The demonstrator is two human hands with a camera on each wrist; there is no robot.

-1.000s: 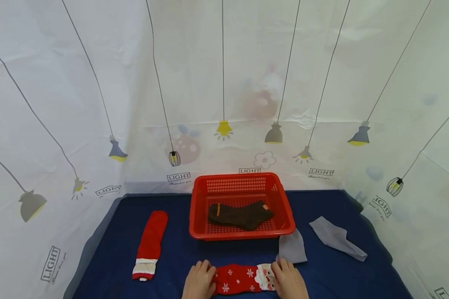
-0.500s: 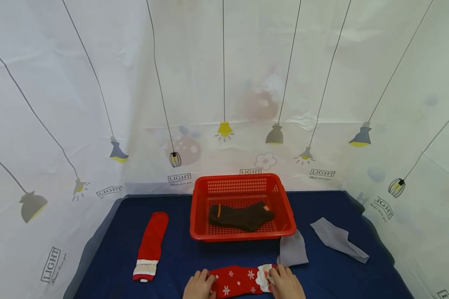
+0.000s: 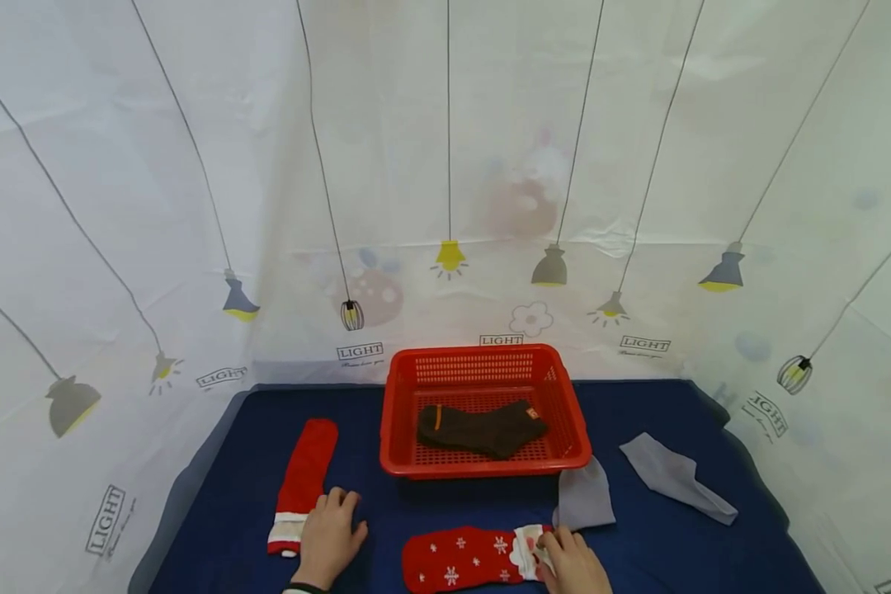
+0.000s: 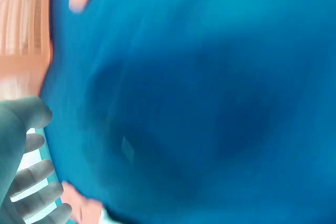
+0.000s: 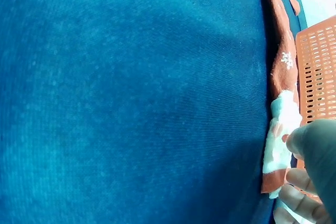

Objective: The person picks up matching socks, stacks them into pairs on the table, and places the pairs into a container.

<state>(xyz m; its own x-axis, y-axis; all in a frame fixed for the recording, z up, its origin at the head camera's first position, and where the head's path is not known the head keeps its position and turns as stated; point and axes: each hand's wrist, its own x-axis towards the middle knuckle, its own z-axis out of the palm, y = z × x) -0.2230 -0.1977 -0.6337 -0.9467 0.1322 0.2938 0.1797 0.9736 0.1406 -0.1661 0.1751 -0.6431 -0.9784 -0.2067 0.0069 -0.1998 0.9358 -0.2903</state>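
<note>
A red sock (image 3: 460, 561) with white snowflakes and a white patterned cuff lies sideways at the front. At its cuff, my right hand (image 3: 575, 561) pinches the fabric between thumb and fingers, also seen in the right wrist view, where the hand (image 5: 315, 156) is beside the cuff (image 5: 281, 129). My left hand (image 3: 330, 532) is over the cuff end of a second red sock (image 3: 304, 470) on the left, overlapping its white band. The left wrist view has this hand (image 4: 26, 166) with fingers spread and nothing between them.
A red plastic basket (image 3: 483, 470) stands at the back middle, holding dark brown socks (image 3: 483, 431). One grey sock (image 3: 585, 495) lies partly behind its front right corner, another grey sock (image 3: 676, 478) farther right. A dark blue cloth (image 3: 386, 511) covers the table; printed white sheeting (image 3: 445, 124) surrounds it.
My left hand has left the toe end of the snowflake sock and moved left to the other red sock. The right hand stays at the cuff. The basket and grey socks keep their places.
</note>
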